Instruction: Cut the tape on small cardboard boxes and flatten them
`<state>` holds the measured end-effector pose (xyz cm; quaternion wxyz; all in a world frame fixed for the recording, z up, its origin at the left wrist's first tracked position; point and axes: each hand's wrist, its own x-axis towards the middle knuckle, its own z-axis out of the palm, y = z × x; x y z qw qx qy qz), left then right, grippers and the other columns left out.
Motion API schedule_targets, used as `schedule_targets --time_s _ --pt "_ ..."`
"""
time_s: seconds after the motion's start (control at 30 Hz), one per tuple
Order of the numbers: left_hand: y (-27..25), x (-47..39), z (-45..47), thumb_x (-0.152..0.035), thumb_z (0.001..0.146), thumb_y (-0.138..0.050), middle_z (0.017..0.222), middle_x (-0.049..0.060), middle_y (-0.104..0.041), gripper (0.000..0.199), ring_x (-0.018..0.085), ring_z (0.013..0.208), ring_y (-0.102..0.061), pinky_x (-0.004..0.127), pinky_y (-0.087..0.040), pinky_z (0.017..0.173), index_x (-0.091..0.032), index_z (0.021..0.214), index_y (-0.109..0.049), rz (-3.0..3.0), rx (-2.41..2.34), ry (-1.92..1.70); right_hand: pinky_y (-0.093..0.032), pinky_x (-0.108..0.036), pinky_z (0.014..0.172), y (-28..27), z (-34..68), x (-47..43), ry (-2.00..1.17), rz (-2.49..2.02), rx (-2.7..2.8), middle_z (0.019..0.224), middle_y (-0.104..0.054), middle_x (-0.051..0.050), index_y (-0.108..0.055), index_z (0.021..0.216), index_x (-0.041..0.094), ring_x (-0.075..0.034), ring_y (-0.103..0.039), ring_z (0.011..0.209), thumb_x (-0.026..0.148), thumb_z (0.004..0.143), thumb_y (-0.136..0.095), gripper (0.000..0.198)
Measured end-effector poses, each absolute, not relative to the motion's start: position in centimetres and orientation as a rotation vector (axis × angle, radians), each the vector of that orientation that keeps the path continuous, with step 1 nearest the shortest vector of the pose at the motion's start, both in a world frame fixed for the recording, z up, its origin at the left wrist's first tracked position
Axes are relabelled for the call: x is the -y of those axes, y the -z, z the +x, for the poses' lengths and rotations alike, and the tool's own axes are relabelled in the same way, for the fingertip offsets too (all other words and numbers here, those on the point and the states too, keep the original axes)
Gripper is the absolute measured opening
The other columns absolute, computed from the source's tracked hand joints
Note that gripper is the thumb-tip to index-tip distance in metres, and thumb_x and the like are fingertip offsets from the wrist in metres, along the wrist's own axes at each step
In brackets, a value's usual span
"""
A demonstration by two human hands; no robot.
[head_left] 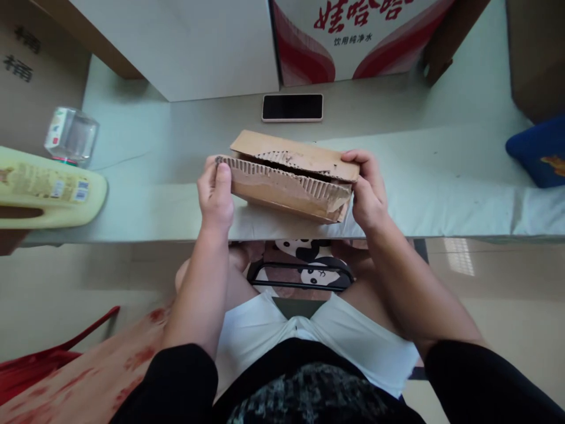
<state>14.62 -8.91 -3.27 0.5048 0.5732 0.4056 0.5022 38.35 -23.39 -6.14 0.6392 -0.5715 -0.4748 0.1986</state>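
A small brown cardboard box [286, 194] with torn, ragged edges is held in both hands near the front edge of the table. Its top flaps stand slightly apart, and a dark gap runs between them; the inside cannot be made out. My left hand [216, 191] grips the left end, thumb on the near flap. At the right end, my right hand [368, 188] is closed around the corner, with fingers on the far flap and thumb by the near one. Behind the box, a phone [292, 108] with a dark screen lies on the table.
A pale cloth covers the table [441, 176]. On the left are a yellow jug [53, 191] and a clear bottle [73, 135]. A white box [212, 53] and a red-and-white carton [353, 47] stand at the back. Something blue [538, 153] sits at the right.
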Motion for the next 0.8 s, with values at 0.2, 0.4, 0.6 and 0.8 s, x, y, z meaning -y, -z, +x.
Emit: schedule_targets --time_s 0.2,0.4,0.6,0.8 --pt "2.7 12.9 15.1 -0.061 0.090 -0.063 0.090 0.003 -0.059 0.043 0.017 0.089 -0.057 0.029 -0.048 0.093 -0.021 0.077 -0.067 1.609 -0.951 -1.241 -0.052 -0.046 0.100 6.0 38.8 25.0 -0.504 -1.239 0.987 0.110 -0.062 -0.007 -0.054 0.099 0.027 -0.026 -0.062 0.107 0.076 0.085 -0.042 0.052" --pt "2.4 15.7 14.4 -0.061 0.087 -0.069 0.094 0.003 -0.062 0.040 0.017 0.089 -0.059 0.028 -0.048 0.089 -0.026 0.105 -0.069 1.550 -0.972 -1.268 -0.050 -0.041 0.099 6.5 39.3 26.7 -0.537 -1.223 1.059 0.113 -0.061 -0.004 -0.054 0.099 0.028 -0.022 -0.060 0.108 0.055 0.079 -0.063 0.034" --pt "4.3 14.5 13.8 -0.064 0.085 -0.070 0.125 0.006 -0.062 0.046 0.024 0.119 -0.060 0.042 -0.048 0.109 -0.031 0.116 -0.070 1.784 -0.966 -1.234 -0.050 -0.042 0.101 6.5 39.2 27.1 -0.584 -1.169 1.064 0.114 -0.060 -0.003 -0.055 0.101 0.027 -0.022 -0.060 0.110 0.040 0.082 -0.061 0.024" --pt "7.0 12.8 14.0 -0.066 0.088 -0.061 0.135 0.003 -0.066 0.042 0.030 0.136 -0.057 0.053 -0.041 0.120 -0.031 0.102 -0.080 1.783 -0.845 -1.254 -0.051 -0.047 0.102 6.0 38.9 26.8 -0.595 -1.170 1.035 0.111 -0.061 -0.004 -0.055 0.097 0.027 -0.024 -0.061 0.106 0.039 0.083 -0.058 0.019"
